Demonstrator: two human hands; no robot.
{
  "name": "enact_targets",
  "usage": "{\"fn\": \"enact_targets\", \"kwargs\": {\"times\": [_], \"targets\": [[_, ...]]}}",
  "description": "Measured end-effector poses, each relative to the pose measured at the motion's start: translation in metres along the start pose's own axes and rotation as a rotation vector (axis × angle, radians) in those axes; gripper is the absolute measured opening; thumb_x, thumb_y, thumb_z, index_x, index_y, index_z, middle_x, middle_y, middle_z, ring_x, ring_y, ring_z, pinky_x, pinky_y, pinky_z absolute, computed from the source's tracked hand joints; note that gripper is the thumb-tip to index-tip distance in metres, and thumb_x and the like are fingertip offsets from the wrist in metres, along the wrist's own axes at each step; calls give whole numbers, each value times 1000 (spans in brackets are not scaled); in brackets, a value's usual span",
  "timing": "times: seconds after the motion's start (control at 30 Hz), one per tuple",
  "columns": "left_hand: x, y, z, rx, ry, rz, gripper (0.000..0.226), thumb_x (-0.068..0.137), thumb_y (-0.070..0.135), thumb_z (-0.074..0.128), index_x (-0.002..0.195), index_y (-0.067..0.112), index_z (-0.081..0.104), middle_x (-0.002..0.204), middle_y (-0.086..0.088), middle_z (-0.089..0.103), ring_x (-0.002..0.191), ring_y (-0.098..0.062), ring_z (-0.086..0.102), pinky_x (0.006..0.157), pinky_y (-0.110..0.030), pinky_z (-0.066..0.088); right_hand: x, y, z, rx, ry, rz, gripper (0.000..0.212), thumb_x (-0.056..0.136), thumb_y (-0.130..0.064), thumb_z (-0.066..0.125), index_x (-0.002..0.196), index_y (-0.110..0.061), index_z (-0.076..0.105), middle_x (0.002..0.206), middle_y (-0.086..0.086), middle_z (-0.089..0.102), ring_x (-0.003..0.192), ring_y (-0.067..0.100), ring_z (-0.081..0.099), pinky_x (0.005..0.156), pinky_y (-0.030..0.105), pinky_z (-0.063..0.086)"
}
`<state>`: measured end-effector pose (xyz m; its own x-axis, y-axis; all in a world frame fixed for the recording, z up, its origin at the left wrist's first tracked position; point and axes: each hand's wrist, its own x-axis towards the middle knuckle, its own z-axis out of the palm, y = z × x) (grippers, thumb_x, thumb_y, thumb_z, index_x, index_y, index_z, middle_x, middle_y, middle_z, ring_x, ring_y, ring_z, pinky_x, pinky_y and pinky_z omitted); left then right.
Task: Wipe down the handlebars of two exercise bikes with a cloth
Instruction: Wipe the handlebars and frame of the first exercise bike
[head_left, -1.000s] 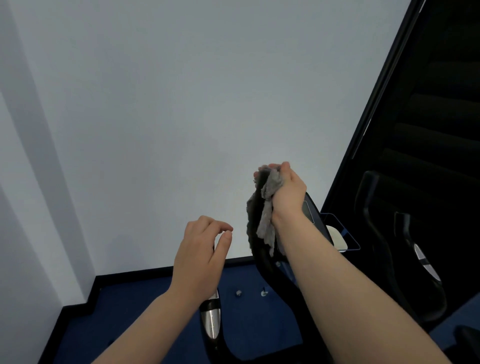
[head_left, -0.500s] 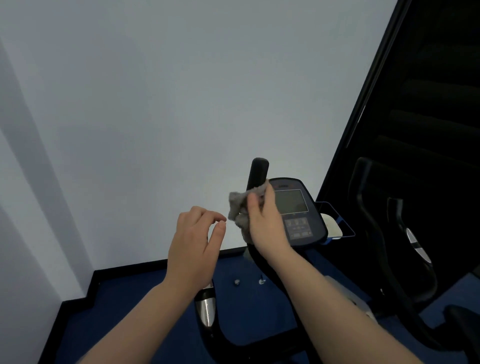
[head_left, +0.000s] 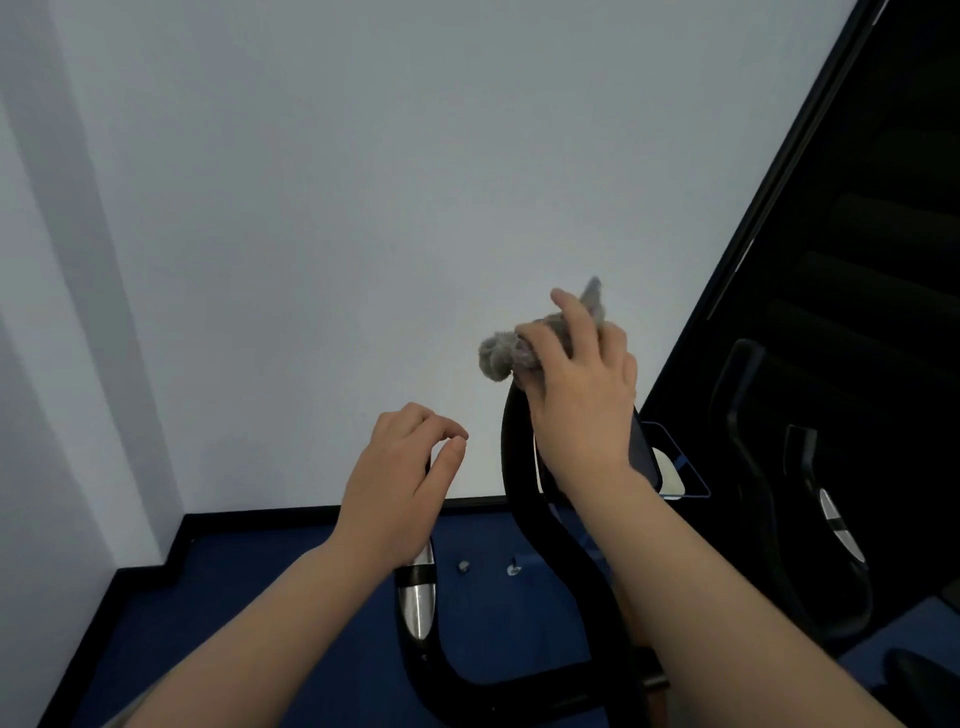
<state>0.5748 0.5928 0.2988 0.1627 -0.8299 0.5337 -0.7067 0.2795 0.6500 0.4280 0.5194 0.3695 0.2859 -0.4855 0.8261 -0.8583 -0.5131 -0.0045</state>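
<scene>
My right hand (head_left: 582, 395) clutches a grey fuzzy cloth (head_left: 501, 353) against the top end of the near bike's right black handlebar (head_left: 517, 467), and covers that tip. My left hand (head_left: 402, 478) hovers over the left handlebar (head_left: 415, 597), whose silver grip sensor shows below the wrist; its fingers are curled and apart, holding nothing. The bike's console (head_left: 644, 457) is mostly hidden behind my right wrist. A second bike's black handlebar (head_left: 753, 467) stands to the right against the dark panel.
A pale wall (head_left: 363, 208) fills the view ahead, with a black skirting over blue carpet (head_left: 260, 597). A dark window or panel (head_left: 883, 260) lies to the right. Two small fixings (head_left: 462, 565) sit on the floor. A small tray (head_left: 675, 467) sits behind the console.
My right hand slid the cloth down the right handlebar, then back up over its top end, covering the console again. The left hand stayed hovering in nearly the same place.
</scene>
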Motion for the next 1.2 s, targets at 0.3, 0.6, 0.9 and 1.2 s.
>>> {"fn": "enact_targets", "kwargs": {"times": [0.3, 0.6, 0.9, 1.2], "targets": [[0, 1, -1, -19, -4, -8, 28, 97, 33, 39, 101, 25, 65, 97, 17, 52, 98, -5, 42, 79, -20, 38, -43, 40, 2, 179, -374, -469, 22, 90, -16, 56, 107, -15, 69, 126, -1, 64, 143, 29, 28, 117, 51, 20], [1, 2, 1, -32, 20, -38, 30, 97, 35, 39, 99, 24, 66, 96, 17, 51, 98, -5, 41, 78, -23, 41, -30, 25, 7, 131, -465, -451, 24, 93, -20, 59, 113, -12, 68, 133, 1, 60, 146, 25, 21, 117, 52, 18], [1, 3, 3, -40, 36, -38, 29, 97, 35, 39, 98, 24, 66, 96, 15, 53, 99, -7, 43, 80, -26, 42, -32, 27, 0, 46, -364, -461, 38, 93, -43, 52, 124, -24, 64, 151, 3, 40, 144, 24, 28, 116, 47, 21], [1, 2, 3, -20, 38, -23, 30, 97, 36, 37, 98, 24, 65, 97, 16, 53, 97, -4, 41, 77, -19, 38, -69, 28, 2, 354, -543, -326, 33, 93, -30, 56, 123, -19, 63, 135, -7, 55, 148, 12, 13, 114, 30, 23]]}}
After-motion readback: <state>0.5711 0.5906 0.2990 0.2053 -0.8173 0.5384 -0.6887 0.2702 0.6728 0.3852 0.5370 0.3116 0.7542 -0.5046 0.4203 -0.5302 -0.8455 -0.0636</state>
